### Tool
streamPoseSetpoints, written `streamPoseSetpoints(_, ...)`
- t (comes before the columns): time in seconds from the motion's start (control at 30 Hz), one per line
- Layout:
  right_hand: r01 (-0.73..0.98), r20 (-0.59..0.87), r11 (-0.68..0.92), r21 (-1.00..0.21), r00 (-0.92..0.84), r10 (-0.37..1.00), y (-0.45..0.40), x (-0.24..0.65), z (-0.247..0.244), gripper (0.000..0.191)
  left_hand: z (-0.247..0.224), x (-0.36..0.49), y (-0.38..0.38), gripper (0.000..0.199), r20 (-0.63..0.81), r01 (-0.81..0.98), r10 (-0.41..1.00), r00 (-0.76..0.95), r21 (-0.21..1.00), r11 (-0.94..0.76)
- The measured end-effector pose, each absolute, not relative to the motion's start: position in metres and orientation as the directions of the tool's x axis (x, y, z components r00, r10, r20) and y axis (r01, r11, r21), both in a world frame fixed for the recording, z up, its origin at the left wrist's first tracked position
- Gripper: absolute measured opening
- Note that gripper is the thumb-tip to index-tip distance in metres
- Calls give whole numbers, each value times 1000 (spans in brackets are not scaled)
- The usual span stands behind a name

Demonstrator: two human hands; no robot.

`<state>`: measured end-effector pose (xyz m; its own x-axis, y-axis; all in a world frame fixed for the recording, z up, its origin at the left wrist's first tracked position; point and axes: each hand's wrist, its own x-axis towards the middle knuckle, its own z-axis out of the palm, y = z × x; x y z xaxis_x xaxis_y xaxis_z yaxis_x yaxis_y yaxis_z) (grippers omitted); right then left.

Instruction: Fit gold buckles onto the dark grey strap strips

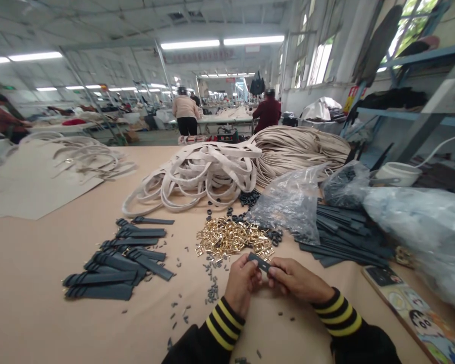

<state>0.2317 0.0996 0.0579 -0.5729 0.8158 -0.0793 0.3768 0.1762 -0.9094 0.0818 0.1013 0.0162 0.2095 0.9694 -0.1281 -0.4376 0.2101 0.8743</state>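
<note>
Between my two hands is a short dark strap [259,262] with a small slot in its middle. My left hand [243,279] pinches its left end. At the other end, the thumb and fingers of my right hand [293,277] are closed on it. Just beyond my hands lies a heap of gold metal buckles [233,238]. Black rings [249,199] are scattered behind the heap. Finished-looking dark straps with loops [111,260] lie piled to the left. Flat dark straps [343,232] are stacked to the right, partly under plastic.
Coils of beige strap [208,172] and a bundle of beige strips [299,151] lie at the back. Clear plastic bags [293,202] and a phone in a sticker-covered case [417,308] are at right. Small dark scraps [212,290] dot the table. Several people work farther off.
</note>
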Motion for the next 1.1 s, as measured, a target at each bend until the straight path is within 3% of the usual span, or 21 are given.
streamPoseSetpoints(0.07, 437, -69, 183, -881, -500, 863, 103, 237, 57, 27, 18, 78, 104, 20, -64, -289, 984, 166, 951, 111)
streamPoseSetpoints(0.17, 603, 71, 204, -771, -236, 969, 112, 247, 54, 27, 21, 71, 111, 21, 118, 77, 990, 80, 989, -124)
streamPoseSetpoints(0.23, 638, 133, 171, -751, -108, 985, 117, 253, 50, 23, 23, 68, 115, 18, 274, 324, 958, 78, 902, -285)
streamPoseSetpoints(0.3, 596, 93, 123, -794, -82, 992, 121, 256, 47, 21, 25, 69, 119, 18, 382, 520, 905, 190, 743, -423)
streamPoseSetpoints(0.43, 532, 34, 81, -843, -98, 995, 121, 254, 44, 18, 22, 80, 122, 18, 368, 710, 848, 381, 471, -523)
streamPoseSetpoints(0.6, 516, 41, 107, -850, -137, 990, 118, 247, 42, 16, 16, 87, 127, 15, 346, 797, 839, 420, 301, -523)
streamPoseSetpoints(0.73, 518, 39, 131, -845, -184, 982, 115, 242, 43, 16, 16, 85, 125, 15, 347, 802, 831, 436, 270, -533)
streamPoseSetpoints(0.97, 573, 85, 217, -790, -249, 965, 112, 235, 43, 13, 20, 68, 118, 7, 314, 664, 860, 403, 546, -510)
streamPoseSetpoints(1.1, 592, 77, 205, -780, -234, 969, 113, 232, 37, 10, 21, 66, 125, 10, 223, 667, 894, 388, 601, -440)
